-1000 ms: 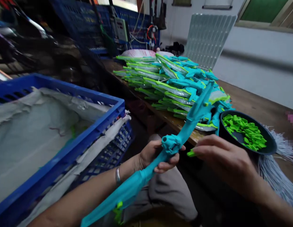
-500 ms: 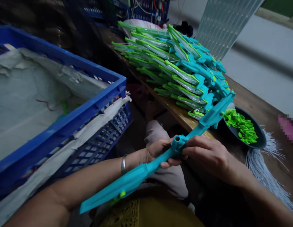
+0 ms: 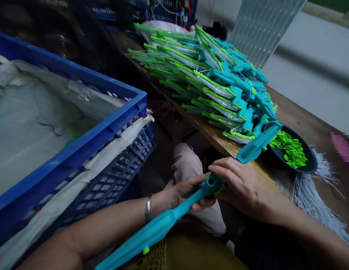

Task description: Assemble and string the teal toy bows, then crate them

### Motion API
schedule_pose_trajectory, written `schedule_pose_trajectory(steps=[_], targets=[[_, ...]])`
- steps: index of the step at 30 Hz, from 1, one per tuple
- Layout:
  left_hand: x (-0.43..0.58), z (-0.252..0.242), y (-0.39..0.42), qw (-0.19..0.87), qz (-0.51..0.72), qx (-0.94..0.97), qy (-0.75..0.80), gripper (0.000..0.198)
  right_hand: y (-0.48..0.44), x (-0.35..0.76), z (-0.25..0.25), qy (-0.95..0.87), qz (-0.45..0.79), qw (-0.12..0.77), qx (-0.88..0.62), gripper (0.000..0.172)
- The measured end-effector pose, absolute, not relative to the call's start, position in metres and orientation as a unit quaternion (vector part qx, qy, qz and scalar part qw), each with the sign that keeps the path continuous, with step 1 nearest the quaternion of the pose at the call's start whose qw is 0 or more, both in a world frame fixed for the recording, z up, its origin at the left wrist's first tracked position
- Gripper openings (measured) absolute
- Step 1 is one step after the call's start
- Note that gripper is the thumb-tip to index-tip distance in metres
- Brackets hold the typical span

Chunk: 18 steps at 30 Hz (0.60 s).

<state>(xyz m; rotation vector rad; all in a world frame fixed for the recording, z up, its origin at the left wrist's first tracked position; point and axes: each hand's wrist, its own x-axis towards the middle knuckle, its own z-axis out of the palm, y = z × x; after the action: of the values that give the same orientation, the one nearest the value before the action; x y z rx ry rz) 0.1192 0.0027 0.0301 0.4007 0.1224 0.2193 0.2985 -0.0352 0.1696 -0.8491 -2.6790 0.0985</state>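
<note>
A teal plastic toy bow [image 3: 159, 230] lies slantwise across my lap, with small green pegs on its two arms and a round hole in its hub. My left hand [image 3: 183, 192], a silver bangle on its wrist, is closed around the hub from beneath. From above, my right hand [image 3: 246, 185] grips the bow just right of the hub, fingers pressed on its upper edge. Part of the upper arm is hidden behind that hand. Some green shows at the hub between the hands, too small to make out.
A blue crate [image 3: 118, 112] lined with pale sheeting stands at left. On the wooden bench [image 3: 287, 108] lies a heap of teal and green toy bows [image 3: 216, 82]. Beside it are a dark bowl [image 3: 313, 165] of green pieces [image 3: 289, 150] and a bundle of pale cords [image 3: 318, 206].
My right hand has shifted up over the hub, its fingers now across the top edge. The bow has turned slightly, its hub and upper end lower in view.
</note>
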Motion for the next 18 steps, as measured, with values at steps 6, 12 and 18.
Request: schedule_pose_trajectory(steps=[6,12,18], targets=[[0.117,0.022,-0.008,0.965,0.056,0.235,0.103,0.045,-0.039,0.292,0.179,-0.957,0.103,0.022,-0.271,0.011],[0.119,0.026,-0.020,0.954,0.090,0.251,0.136,0.039,-0.041,0.295,0.162,-0.968,0.089,0.011,-0.236,0.016],[0.122,0.028,-0.016,0.953,0.101,0.251,0.134,0.046,-0.041,0.304,0.155,-0.965,0.065,0.080,-0.240,0.026]])
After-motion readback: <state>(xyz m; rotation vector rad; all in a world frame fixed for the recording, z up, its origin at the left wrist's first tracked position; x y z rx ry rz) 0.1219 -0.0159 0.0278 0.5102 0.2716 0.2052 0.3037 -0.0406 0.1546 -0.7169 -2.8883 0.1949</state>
